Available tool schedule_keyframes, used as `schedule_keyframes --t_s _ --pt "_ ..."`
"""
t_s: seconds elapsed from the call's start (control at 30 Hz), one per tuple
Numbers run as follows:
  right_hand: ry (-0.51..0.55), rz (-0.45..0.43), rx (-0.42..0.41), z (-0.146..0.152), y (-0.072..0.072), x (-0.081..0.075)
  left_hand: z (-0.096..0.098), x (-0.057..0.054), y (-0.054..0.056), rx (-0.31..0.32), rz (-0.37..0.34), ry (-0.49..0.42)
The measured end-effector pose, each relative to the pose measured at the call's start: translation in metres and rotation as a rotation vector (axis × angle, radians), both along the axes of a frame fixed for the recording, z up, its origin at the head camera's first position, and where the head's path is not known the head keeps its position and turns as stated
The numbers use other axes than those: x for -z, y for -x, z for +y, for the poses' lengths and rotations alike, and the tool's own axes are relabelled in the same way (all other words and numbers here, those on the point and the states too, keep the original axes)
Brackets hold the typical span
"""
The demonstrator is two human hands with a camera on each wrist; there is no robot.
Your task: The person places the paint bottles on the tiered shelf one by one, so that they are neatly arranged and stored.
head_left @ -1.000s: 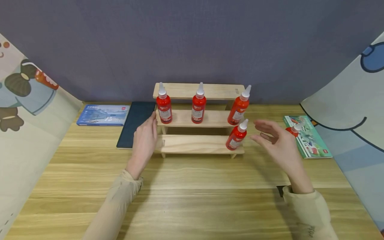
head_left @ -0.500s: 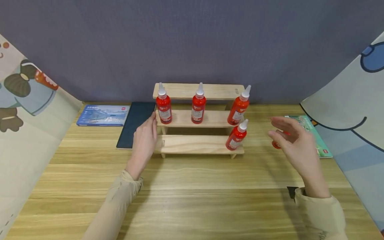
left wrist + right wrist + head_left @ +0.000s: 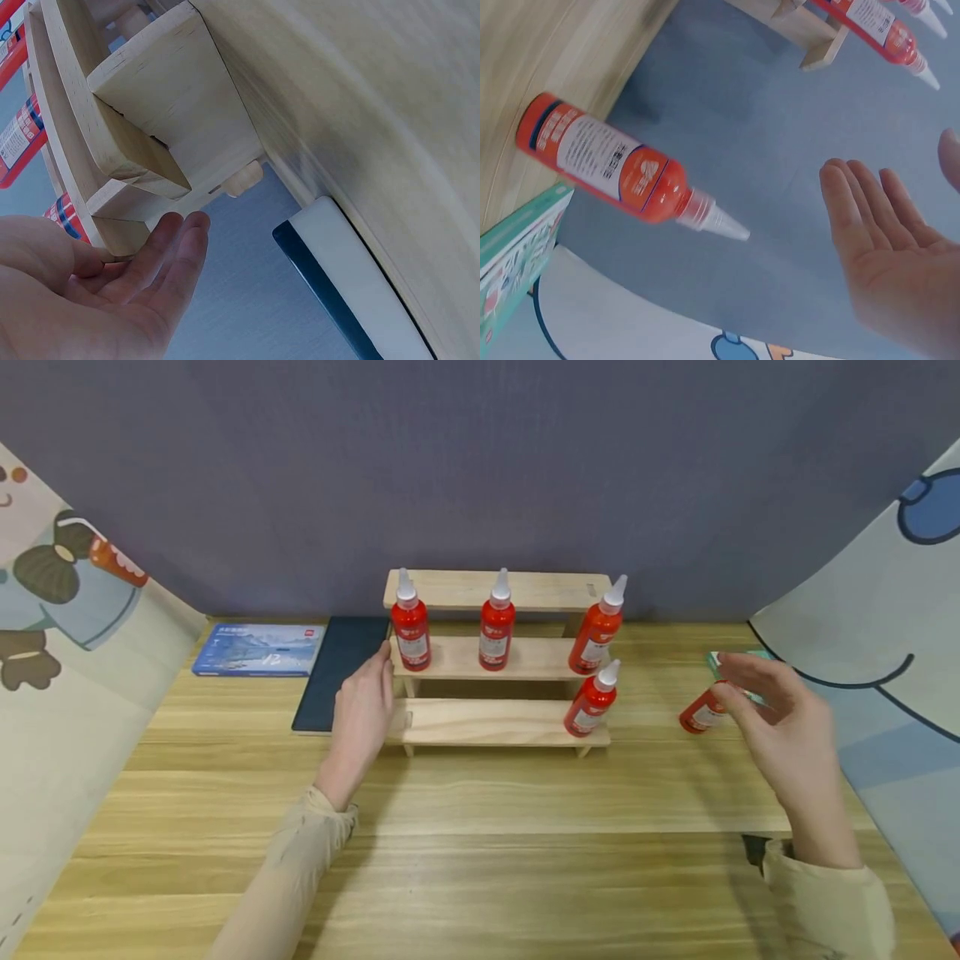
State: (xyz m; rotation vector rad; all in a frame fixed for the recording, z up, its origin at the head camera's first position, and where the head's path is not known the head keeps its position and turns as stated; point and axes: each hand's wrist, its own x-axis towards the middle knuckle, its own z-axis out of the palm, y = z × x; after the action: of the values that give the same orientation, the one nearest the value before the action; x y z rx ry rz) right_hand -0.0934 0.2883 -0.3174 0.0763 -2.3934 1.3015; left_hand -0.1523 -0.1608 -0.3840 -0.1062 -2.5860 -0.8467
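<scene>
A wooden tiered rack (image 3: 483,722) holds several red squeeze bottles with pale pointed nozzles. Three of them, including a bottle (image 3: 495,635) in the centre, are on the middle tier; one more bottle (image 3: 591,703) is at the lower tier's right end. With extended fingers, my left hand (image 3: 362,702) touches the rack's left end; in the left wrist view the fingers lie against a board end. Another red bottle (image 3: 604,157) stands upright on the table right of the rack. Beside it is my right hand (image 3: 787,727), fingers apart and holding nothing, partly hiding the bottle's top in the head view.
Left of the rack lie a blue box (image 3: 257,649) and a dark flat book (image 3: 330,685). A green box (image 3: 517,259) lies at the right, mostly hidden behind my right hand in the head view. A grey partition (image 3: 480,468) rises behind the rack.
My right hand has moved right, away from the rack and toward the separate bottle, which now shows left of the hand. The left hand and the bottles stay in place.
</scene>
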Motion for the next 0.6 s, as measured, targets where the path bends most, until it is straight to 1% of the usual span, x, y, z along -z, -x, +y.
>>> schedule_keyframes --t_s 0.23,0.43,0.6 --pt "0.035 -0.042 0.097 0.012 -0.003 -0.001 0.001 -0.001 0.0 -0.002 -0.006 0.001" --pt "0.029 -0.051 0.177 0.019 -0.005 -0.002 0.001 -0.001 0.001 -0.001 -0.013 0.001" --pt "0.014 -0.078 0.226 0.024 -0.003 0.002 0.0 -0.001 0.0 -0.003 -0.006 0.006"
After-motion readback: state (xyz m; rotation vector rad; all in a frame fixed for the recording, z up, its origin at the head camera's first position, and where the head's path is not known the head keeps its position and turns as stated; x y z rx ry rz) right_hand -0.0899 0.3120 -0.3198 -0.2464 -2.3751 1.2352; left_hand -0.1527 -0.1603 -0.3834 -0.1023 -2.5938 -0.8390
